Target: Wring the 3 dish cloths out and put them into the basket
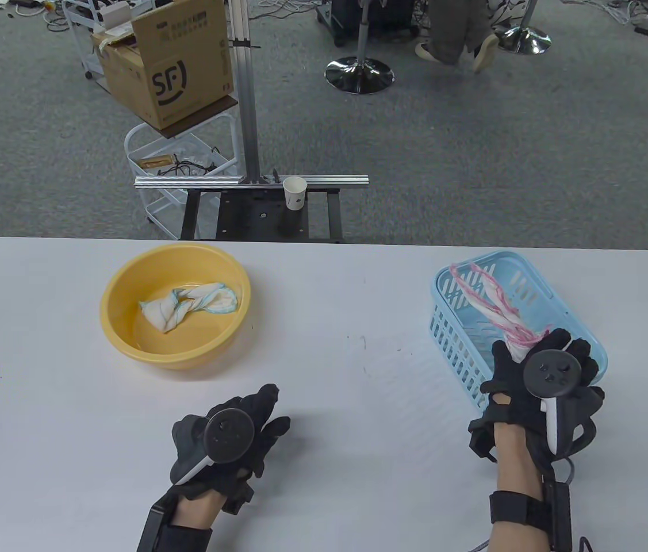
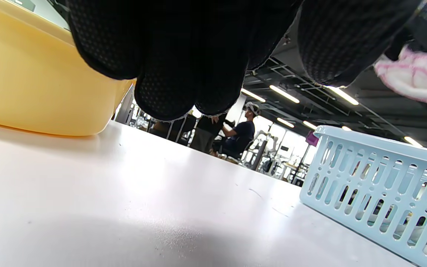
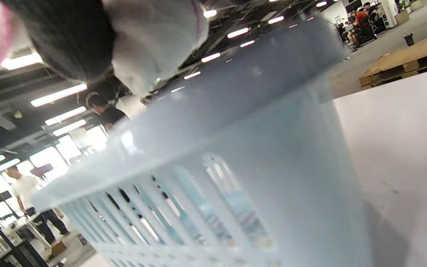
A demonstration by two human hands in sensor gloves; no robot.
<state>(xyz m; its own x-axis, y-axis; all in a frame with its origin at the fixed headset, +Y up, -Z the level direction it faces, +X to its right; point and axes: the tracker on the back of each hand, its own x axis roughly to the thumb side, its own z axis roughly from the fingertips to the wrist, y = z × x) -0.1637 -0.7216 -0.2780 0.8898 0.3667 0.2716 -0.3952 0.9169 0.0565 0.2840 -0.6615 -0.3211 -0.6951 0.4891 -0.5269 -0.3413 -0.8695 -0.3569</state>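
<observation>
Working across the table [image 1: 324,345], you held a twisted pink-edged cloth [image 1: 496,307] over the basket [image 1: 530,276], your right hand [image 1: 542,379] curled tight round its near end. To finish well, you needed to lower it fully inside the rim before letting go, so no tail draped over the wall. A blue-edged cloth [image 1: 186,305] lay in the bowl [image 1: 122,287]. Your left hand [image 1: 229,434] hovered relaxed, fingers loose, holding nothing.

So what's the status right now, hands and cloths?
Right hand grips pink-edged cloth over blue basket. Left hand empty, above table. Blue-edged cloth waits in yellow basin. Nothing blocking.
</observation>
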